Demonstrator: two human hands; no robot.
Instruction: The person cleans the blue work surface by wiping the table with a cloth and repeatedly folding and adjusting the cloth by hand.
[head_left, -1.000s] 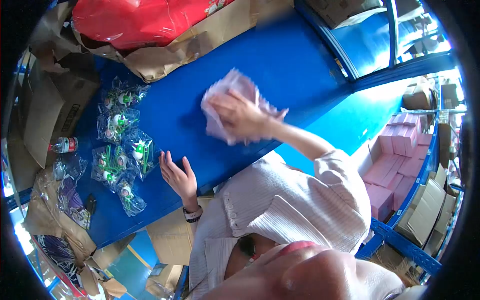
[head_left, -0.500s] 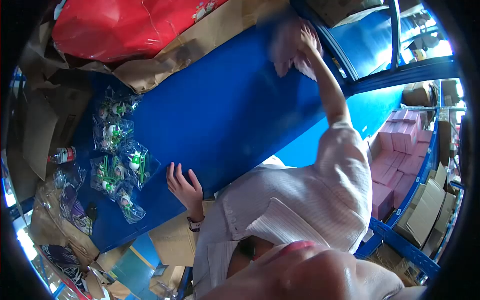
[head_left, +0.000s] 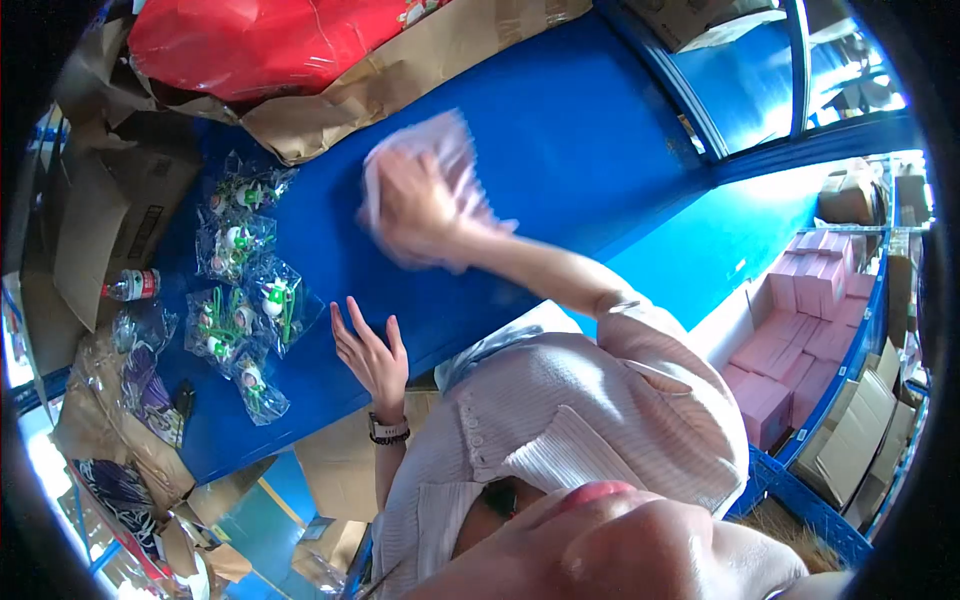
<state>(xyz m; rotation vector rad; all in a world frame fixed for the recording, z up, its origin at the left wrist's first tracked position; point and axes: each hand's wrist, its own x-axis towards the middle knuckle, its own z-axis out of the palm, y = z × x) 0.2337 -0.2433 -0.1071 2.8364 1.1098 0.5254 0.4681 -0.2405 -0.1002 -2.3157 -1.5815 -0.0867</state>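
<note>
My right hand (head_left: 415,205), blurred by motion, presses a pale pink cloth (head_left: 455,150) onto the blue tabletop (head_left: 560,130). The cloth spreads out around and beyond its fingers. Near the front edge of the table is my left hand (head_left: 372,358), its fingers apart and nothing in it; a watch (head_left: 388,430) is on that wrist. To its left lie several small figures in clear plastic bags (head_left: 275,300), white and green with green cords.
A red plastic-wrapped bundle (head_left: 260,45) sits in an open cardboard box (head_left: 330,120) at the back. A bottle (head_left: 133,285) and a carton (head_left: 130,205) are at the left. Pink boxes (head_left: 800,340) fill a shelf at the right.
My right hand has swept the cloth from the far right of the table leftward and nearer to the bagged figures. My left hand stays at about the same place, slightly raised.
</note>
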